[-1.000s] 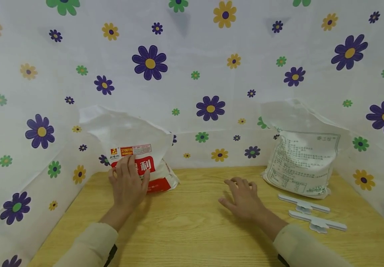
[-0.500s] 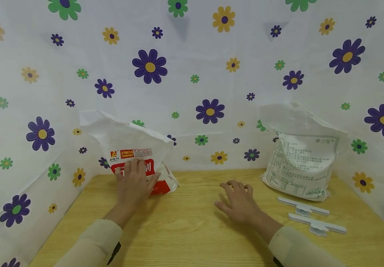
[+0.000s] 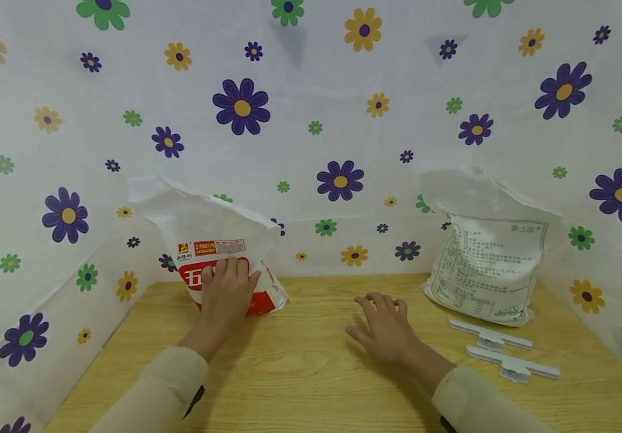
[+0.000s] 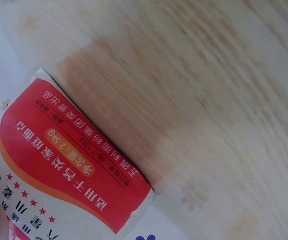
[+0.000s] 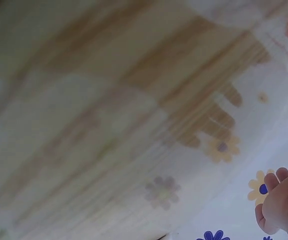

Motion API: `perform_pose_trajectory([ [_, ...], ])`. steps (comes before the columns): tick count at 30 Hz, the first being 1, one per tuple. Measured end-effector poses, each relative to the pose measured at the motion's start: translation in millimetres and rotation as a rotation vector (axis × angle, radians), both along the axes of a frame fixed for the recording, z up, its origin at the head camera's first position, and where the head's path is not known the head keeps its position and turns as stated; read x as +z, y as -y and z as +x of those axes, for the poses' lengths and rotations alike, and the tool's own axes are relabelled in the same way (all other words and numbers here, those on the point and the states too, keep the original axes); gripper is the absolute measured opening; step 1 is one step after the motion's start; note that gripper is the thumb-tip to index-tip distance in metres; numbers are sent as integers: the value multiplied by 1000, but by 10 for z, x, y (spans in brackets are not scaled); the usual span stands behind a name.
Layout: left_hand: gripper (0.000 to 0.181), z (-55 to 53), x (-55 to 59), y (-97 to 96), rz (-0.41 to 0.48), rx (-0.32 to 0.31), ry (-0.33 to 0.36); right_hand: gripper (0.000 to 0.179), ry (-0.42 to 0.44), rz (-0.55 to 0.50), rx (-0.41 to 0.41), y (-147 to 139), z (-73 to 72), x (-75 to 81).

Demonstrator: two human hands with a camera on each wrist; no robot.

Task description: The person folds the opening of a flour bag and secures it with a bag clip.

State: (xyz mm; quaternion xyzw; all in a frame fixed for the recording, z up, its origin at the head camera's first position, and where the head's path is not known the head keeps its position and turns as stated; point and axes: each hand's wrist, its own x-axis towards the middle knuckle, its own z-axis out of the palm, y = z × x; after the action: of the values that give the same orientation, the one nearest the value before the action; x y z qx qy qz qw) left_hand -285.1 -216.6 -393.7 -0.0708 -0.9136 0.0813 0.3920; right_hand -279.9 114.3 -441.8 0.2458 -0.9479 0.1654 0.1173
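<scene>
The table [image 3: 294, 361] bears a red-printed bag [image 3: 208, 243], a green-printed bag [image 3: 486, 261] and, apparently, two clips [image 3: 513, 363].

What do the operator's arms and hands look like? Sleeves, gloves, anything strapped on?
Left hand and right hand: bare, no gloves. Left sleeve and right sleeve: plain pale cream, ending short of the hands, no visible markings. A small dark piece shows at the left sleeve's inner edge, likewise on the right; can't tell what they are.
</scene>
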Motion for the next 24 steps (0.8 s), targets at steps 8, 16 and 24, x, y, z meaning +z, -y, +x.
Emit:
perform_pose_trajectory([
  [8,32,-39,-20,-40,5,-48,-40,60,7,-5,6,-13,-21,2],
  [16,28,-36,6,-78,-15,-25,-13,61,25,3,6,-4,-33,-4],
  [24,31,9,-5,-86,-28,-11,43,60,56,-37,5,10,-16,13],
])
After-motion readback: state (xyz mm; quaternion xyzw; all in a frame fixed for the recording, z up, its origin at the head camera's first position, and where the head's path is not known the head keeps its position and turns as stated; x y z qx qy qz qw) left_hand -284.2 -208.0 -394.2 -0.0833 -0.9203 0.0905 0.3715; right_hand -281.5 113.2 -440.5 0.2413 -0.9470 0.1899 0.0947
